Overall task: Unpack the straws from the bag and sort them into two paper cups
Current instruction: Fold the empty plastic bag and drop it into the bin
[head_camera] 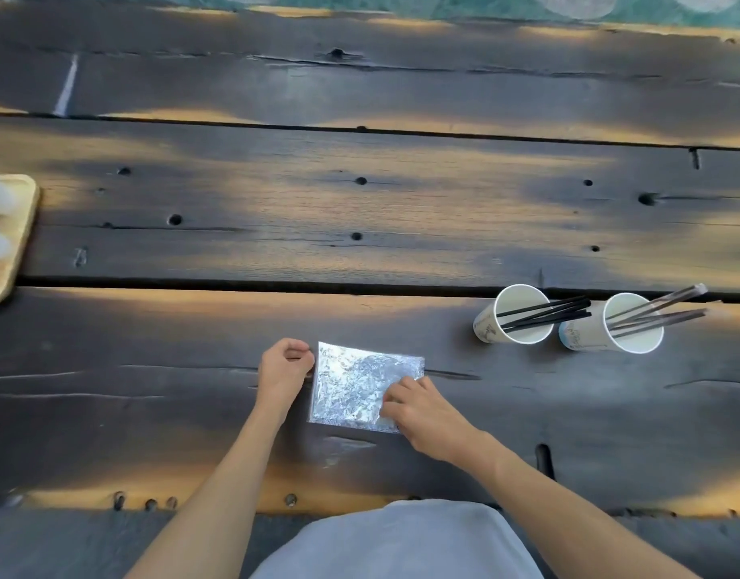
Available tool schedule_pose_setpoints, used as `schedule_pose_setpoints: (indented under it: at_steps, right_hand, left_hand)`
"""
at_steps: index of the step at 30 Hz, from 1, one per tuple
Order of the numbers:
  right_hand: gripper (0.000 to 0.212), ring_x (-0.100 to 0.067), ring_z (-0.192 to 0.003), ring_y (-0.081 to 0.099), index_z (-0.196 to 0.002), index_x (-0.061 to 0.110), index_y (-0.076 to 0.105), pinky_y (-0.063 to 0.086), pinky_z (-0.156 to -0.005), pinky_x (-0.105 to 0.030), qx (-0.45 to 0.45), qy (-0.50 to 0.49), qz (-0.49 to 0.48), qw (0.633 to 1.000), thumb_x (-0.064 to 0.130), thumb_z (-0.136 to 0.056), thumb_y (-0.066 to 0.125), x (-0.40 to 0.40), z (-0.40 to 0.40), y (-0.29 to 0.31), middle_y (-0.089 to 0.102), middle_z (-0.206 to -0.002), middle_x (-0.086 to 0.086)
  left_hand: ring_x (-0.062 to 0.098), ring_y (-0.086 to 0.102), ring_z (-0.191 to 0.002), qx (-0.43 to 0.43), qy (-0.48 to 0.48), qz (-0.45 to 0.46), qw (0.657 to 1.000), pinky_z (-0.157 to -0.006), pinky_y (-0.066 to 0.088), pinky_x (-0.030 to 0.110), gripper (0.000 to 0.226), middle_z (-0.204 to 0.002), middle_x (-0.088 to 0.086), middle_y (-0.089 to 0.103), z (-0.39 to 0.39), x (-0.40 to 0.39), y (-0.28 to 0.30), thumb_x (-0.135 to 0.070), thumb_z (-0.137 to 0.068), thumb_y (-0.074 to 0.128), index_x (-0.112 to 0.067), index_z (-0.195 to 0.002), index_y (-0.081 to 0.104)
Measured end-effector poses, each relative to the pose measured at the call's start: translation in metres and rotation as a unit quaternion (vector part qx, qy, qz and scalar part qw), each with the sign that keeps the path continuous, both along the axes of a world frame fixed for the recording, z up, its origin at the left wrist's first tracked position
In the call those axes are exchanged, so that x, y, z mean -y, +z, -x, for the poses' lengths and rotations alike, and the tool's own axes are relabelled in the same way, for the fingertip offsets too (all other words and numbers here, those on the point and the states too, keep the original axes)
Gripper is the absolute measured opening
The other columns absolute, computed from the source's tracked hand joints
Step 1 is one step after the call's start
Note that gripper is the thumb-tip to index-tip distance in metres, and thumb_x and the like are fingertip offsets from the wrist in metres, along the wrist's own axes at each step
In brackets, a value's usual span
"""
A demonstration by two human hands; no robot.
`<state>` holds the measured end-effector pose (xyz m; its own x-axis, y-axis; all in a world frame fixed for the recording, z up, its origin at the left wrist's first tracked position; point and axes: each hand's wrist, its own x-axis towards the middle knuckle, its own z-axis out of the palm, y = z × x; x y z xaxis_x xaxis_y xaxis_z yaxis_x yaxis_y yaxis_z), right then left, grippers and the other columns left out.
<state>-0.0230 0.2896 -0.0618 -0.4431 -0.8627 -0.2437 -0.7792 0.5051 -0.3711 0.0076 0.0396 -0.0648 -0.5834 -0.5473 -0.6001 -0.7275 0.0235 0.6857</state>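
A crinkled clear plastic bag (351, 380) lies flat on the dark wooden table near the front edge. My left hand (285, 369) sits at the bag's left edge with curled fingers that seem to pinch it. My right hand (418, 405) rests on the bag's lower right part, fingertips pinching the plastic. To the right stand two white paper cups. The left cup (516, 317) holds several bare black straws (547, 313). The right cup (623, 328) holds several straws in clear wrappers (660, 311).
A light wooden tray (15, 240) with pale bottles sits at the table's left edge. The plank table (359, 202) has gaps and knot holes. My lap in grey cloth (397, 541) is below the front edge.
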Motion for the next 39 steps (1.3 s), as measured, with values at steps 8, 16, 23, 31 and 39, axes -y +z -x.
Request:
schedule_pose_setpoints:
  at_steps: [8, 16, 23, 31, 39]
  right_hand:
    - [0.029, -0.024, -0.11, 0.053, -0.114, 0.019, 0.062, 0.04, -0.086, -0.037, 0.048, -0.008, -0.004, 0.999, 0.031, -0.093, 0.044, 0.001, -0.008, -0.011, 0.059, -0.116, 0.001]
    - [0.032, -0.018, -0.071, 0.059, -0.126, 0.01, 0.047, 0.048, -0.063, -0.03, 0.497, -0.544, 0.152, 0.658, 0.009, -0.094, 0.052, 0.047, 0.008, 0.006, 0.061, -0.092, -0.009]
    - [0.022, -0.022, -0.057, 0.051, -0.109, 0.009, 0.047, 0.037, -0.05, -0.032, 0.474, -0.654, 0.142, 0.572, -0.002, -0.092, 0.038, 0.028, 0.029, 0.002, 0.056, -0.078, -0.012]
    - [0.018, -0.013, -0.058, 0.05, -0.086, 0.002, 0.058, 0.032, -0.046, -0.029, 0.257, -0.61, 0.004, 0.749, -0.003, -0.081, 0.041, 0.02, 0.022, 0.004, 0.061, -0.082, -0.011]
    - [0.015, -0.023, -0.064, 0.043, -0.068, 0.01, 0.046, 0.031, -0.053, -0.033, 0.264, -0.596, 0.014, 0.758, -0.001, -0.078, 0.049, 0.012, 0.023, 0.003, 0.048, -0.065, -0.006]
  left_hand:
    - [0.022, 0.058, -0.089, 0.04, -0.158, 0.186, 0.969, -0.076, 0.047, 0.034, 0.019, -0.096, 0.002, 0.061, -0.016, -0.011, -0.004, -0.013, -0.083, 0.072, -0.012, -0.099, 0.061]
    - [0.026, 0.054, -0.085, -0.045, -0.385, 0.265, 0.883, -0.067, 0.051, 0.044, 0.042, -0.104, 0.0, 0.05, -0.016, -0.041, -0.016, 0.011, -0.079, 0.052, -0.017, -0.11, 0.056]
    - [0.02, 0.054, -0.083, 0.018, -0.168, 0.183, 0.968, -0.07, 0.051, 0.03, 0.029, -0.102, 0.002, 0.052, -0.016, -0.027, -0.019, 0.006, -0.087, 0.057, -0.02, -0.102, 0.057]
    - [0.032, 0.056, -0.076, 0.152, -0.093, 0.177, 0.968, -0.054, 0.041, 0.034, 0.016, -0.075, 0.005, 0.049, -0.016, -0.03, -0.004, -0.002, -0.082, 0.058, -0.014, -0.079, 0.048]
    - [0.025, 0.066, -0.084, 0.063, 0.033, -0.029, 0.997, -0.072, 0.047, 0.031, 0.006, -0.08, 0.005, 0.072, -0.043, -0.031, -0.002, -0.012, -0.075, 0.064, -0.012, -0.07, 0.068]
